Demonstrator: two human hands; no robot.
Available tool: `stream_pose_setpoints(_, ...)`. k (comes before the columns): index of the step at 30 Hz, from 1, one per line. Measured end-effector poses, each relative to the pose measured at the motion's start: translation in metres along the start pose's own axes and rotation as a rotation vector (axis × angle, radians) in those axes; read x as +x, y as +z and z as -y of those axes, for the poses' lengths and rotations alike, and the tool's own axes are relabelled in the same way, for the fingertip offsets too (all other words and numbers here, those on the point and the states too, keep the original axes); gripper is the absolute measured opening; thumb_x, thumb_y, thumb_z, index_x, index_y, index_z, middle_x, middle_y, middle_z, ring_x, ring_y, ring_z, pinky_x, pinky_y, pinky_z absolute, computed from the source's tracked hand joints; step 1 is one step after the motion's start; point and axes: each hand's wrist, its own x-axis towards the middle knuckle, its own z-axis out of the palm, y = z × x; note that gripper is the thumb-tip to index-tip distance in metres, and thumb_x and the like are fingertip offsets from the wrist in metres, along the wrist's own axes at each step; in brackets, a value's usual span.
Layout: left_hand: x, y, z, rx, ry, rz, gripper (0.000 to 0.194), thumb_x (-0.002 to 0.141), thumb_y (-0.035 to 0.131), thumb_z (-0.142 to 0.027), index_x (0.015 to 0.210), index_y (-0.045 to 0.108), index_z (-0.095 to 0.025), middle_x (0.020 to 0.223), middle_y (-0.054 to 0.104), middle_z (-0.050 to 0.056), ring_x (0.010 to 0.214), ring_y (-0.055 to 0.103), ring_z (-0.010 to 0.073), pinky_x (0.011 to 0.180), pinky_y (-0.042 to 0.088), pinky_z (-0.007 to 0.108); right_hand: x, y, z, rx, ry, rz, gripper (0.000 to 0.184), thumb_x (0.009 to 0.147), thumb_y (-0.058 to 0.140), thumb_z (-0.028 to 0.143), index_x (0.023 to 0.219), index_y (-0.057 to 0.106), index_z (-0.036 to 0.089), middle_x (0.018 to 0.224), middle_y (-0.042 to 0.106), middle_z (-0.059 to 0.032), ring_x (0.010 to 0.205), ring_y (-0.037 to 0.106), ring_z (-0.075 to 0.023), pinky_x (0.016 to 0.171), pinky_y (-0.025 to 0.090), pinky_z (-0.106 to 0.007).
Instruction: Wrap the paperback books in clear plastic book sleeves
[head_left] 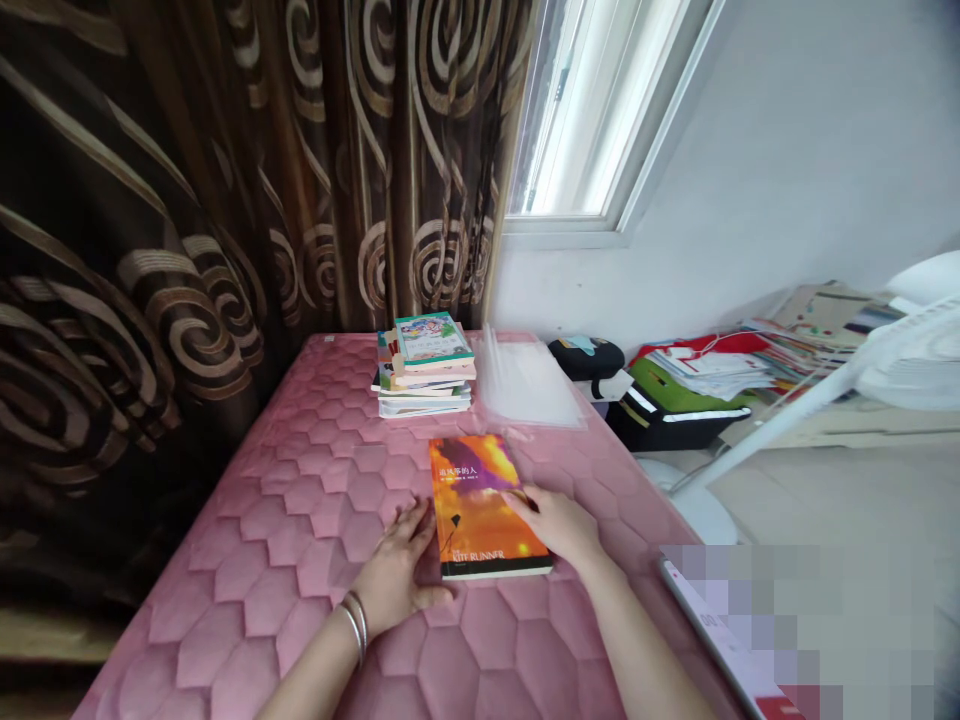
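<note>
The left forearm (pixel 319 655) and right forearm (pixel 634 625) reach forward, converging. The left hand (pixel 397 575) lies palm down, fingers slightly spread, thumb pointing right. The right hand (pixel 564 525) angles leftward, thumb extended, other fingers partly hidden.

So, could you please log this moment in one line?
left hand: on pink hexagon-quilted mattress; right hand: thumb over orange-purple paperback book; book: flat

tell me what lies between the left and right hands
In the head view, an orange book lies there, flat on the pink mattress, between the left hand and the right hand.
</note>
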Motion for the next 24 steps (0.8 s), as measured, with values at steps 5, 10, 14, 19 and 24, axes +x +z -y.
stream_pose_setpoints(5, 0.001, 0.002, 0.004, 0.031, 0.046, -0.031, 0.096, 0.072, 0.064, -0.066, 0.149, 0.028, -0.021, 0.155, 0.024, 0.020, 0.143, 0.019, 0.0376, 0.114, 0.023, 0.060, -0.006, -0.005, 0.007, -0.015, -0.001, -0.024, 0.055, 0.091, 0.030, 0.066, 0.105, 0.065, 0.027, 0.099, 0.073, -0.0081, 0.094, 0.068, -0.0308, 0.074, 0.047, -0.035)
stream_pose_setpoints(10, 0.001, 0.003, 0.003, 0.035, 0.046, -0.040, 0.093, 0.074, 0.065, -0.062, 0.149, 0.028, -0.021, 0.155, 0.024, 0.019, 0.143, 0.020, 0.0378, 0.113, 0.025, 0.060, -0.009, -0.008, 0.011, -0.028, 0.023, -0.023, 0.053, 0.091, 0.030, 0.065, 0.104, 0.066, 0.027, 0.098, 0.074, -0.0084, 0.094, 0.068, -0.0295, 0.074, 0.047, -0.035)
stream_pose_setpoints(14, 0.002, 0.001, -0.001, 0.046, 0.009, -0.025, 0.089, 0.077, 0.062, -0.061, 0.148, 0.032, -0.018, 0.155, 0.024, 0.020, 0.143, 0.020, 0.0367, 0.114, 0.025, 0.058, -0.008, -0.006, 0.010, -0.040, 0.007, -0.042, 0.052, 0.093, 0.030, 0.062, 0.103, 0.066, 0.026, 0.096, 0.074, -0.0092, 0.091, 0.069, -0.0299, 0.073, 0.047, -0.035)
stream_pose_setpoints(19, 0.002, 0.000, -0.005, 0.068, -0.015, -0.030, 0.085, 0.078, 0.061, -0.059, 0.146, 0.036, -0.015, 0.154, 0.026, 0.021, 0.143, 0.021, 0.0358, 0.115, 0.024, 0.057, -0.007, -0.004, 0.009, -0.036, 0.011, -0.047, 0.051, 0.093, 0.030, 0.061, 0.104, 0.065, 0.025, 0.095, 0.074, -0.0093, 0.091, 0.069, -0.0292, 0.073, 0.047, -0.034)
stream_pose_setpoints(24, 0.002, 0.003, -0.005, 0.070, 0.000, -0.064, 0.081, 0.077, 0.064, -0.055, 0.144, 0.039, -0.017, 0.154, 0.028, 0.018, 0.144, 0.021, 0.0347, 0.116, 0.025, 0.056, -0.006, -0.002, 0.009, -0.024, 0.015, -0.049, 0.049, 0.094, 0.030, 0.059, 0.101, 0.065, 0.025, 0.093, 0.074, -0.0090, 0.090, 0.069, -0.0285, 0.071, 0.046, -0.033)
